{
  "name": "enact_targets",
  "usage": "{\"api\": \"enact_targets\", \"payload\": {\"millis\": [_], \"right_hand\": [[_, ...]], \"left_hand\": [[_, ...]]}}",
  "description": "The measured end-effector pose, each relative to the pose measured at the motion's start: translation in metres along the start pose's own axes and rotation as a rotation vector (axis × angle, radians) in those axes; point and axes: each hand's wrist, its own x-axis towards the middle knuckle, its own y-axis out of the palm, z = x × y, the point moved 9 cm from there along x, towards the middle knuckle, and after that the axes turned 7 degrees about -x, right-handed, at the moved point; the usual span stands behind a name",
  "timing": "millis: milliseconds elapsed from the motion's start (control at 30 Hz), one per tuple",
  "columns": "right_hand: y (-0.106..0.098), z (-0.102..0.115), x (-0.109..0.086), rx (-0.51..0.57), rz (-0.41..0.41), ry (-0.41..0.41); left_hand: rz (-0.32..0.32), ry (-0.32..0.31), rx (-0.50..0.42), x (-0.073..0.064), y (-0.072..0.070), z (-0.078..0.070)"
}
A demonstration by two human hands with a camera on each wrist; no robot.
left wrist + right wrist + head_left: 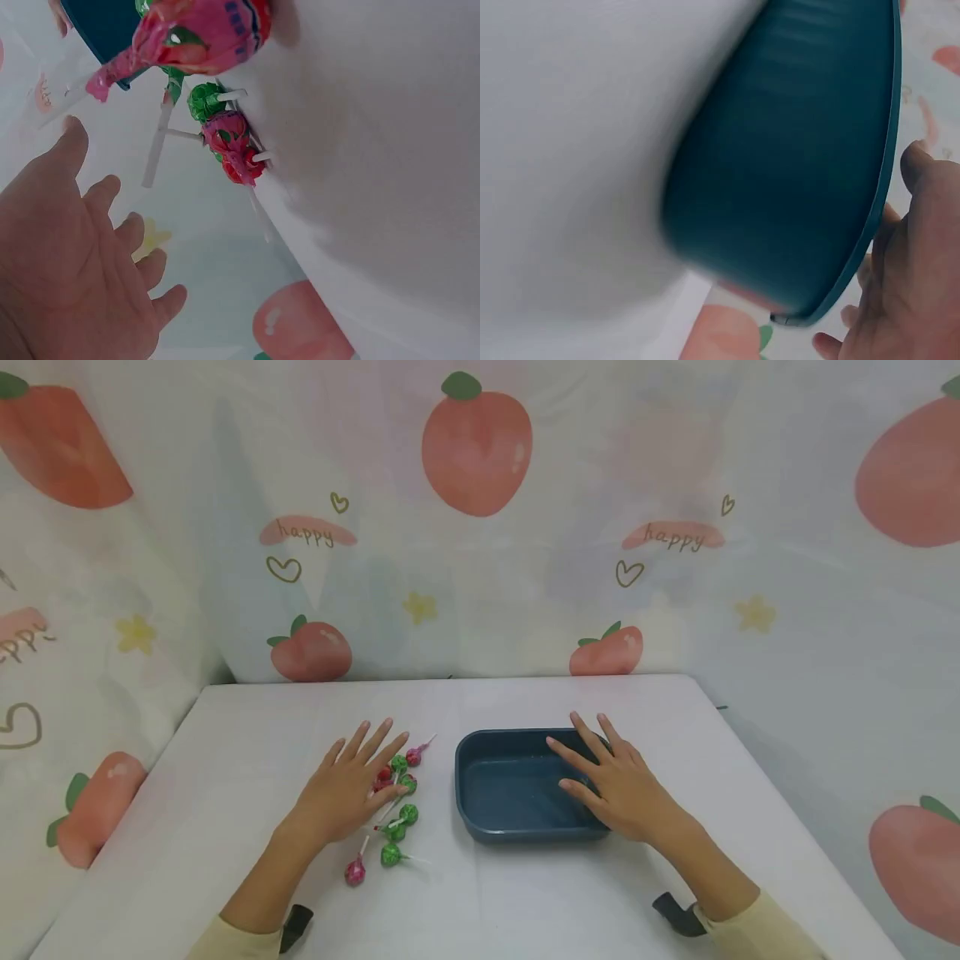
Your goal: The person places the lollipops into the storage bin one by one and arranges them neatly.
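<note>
My left hand, fingers spread and straight, hovers over the left side of a loose group of lollipops, holding nothing. They have round wrapped heads and white sticks; a green lollipop and a pink lollipop lie nearest me. In the left wrist view a pink lollipop looms large, with the palm facing the group. A dark blue rectangular dish stands right of the lollipops, with nothing in it that shows. Over its right side my right hand spreads its fingers, covering part of the rim.
A white cloth covers the table. Behind it hangs a pale curtain printed with peaches, hearts and stars, which also runs along the left side. Black straps show by both wrists.
</note>
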Motion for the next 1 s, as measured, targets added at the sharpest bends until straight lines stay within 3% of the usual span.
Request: {"api": "enact_targets", "payload": {"millis": [333,567,767,1000], "right_hand": [[0.005,-0.024,-0.018,0.097,0.077,0.074],[0.009,-0.04,-0.03,0.185,0.121,0.154],[0.014,-0.051,-0.037,0.285,0.135,0.184],[0.018,-0.052,-0.04,0.602,0.178,0.139]], "left_hand": [[0.143,-0.075,-0.071,0.004,0.012,0.025],[0.216,-0.13,-0.322,0.006,0.025,0.043],[0.187,-0.167,-0.468,0.008,0.03,0.055],[0.153,-0.193,-0.509,0.009,0.036,0.065]]}}
